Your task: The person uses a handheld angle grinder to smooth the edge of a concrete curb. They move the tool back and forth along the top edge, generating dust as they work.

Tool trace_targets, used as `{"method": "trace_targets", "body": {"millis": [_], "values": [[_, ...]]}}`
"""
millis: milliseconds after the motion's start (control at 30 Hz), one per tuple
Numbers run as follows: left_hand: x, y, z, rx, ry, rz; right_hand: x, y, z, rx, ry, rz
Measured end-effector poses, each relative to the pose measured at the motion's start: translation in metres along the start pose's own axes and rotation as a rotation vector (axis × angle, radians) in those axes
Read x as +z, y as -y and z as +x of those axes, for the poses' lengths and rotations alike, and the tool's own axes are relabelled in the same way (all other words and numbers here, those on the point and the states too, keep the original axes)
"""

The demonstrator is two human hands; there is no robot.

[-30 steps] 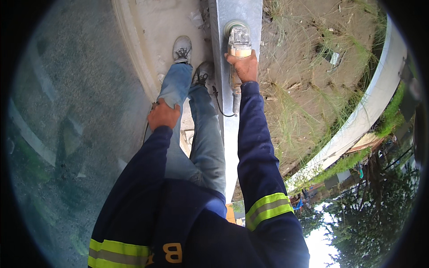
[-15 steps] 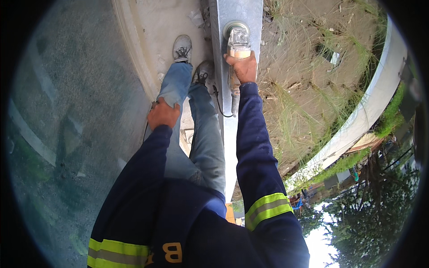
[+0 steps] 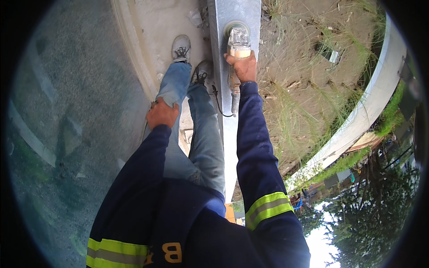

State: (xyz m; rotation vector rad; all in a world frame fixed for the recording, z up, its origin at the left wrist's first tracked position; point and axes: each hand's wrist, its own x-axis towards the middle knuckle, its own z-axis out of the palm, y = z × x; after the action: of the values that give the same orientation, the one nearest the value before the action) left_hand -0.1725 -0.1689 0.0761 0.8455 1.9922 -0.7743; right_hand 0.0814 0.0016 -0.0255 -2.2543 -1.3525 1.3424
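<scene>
An angle grinder (image 3: 239, 41) lies along the top of a smooth grey low wall (image 3: 221, 11), its round disc (image 3: 233, 25) flat against the surface. My right hand (image 3: 245, 68) is wrapped round the grinder's dusty orange-and-grey body, just behind the metal head. From the handle's rear end a black cord (image 3: 220, 105) loops off to the left. My left hand (image 3: 161, 114) is curled over the knee of my blue jeans (image 3: 175, 82), and its fingers are partly hidden at the far side of the leg.
My dusty shoes (image 3: 181, 48) stand on a pale strip of ground (image 3: 154, 20) left of the wall. A grey paved surface (image 3: 85, 89) spreads further left. Right of the wall lies soil with grass tufts (image 3: 290, 107), bounded by a curved pale kerb (image 3: 353, 134).
The grinder sits very slightly nearer the wall's right edge. Both hands keep the same hold, and the view has shifted a little.
</scene>
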Motion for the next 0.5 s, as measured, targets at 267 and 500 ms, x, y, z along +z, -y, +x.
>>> {"method": "trace_targets", "body": {"millis": [267,500], "values": [[-0.002,0.003,-0.002,0.029,-0.057,0.001,-0.007,-0.026,-0.009,0.029,-0.029,0.118],[0.003,0.005,-0.001,0.036,-0.048,-0.002,0.003,-0.002,0.0,0.022,-0.022,0.038]]}}
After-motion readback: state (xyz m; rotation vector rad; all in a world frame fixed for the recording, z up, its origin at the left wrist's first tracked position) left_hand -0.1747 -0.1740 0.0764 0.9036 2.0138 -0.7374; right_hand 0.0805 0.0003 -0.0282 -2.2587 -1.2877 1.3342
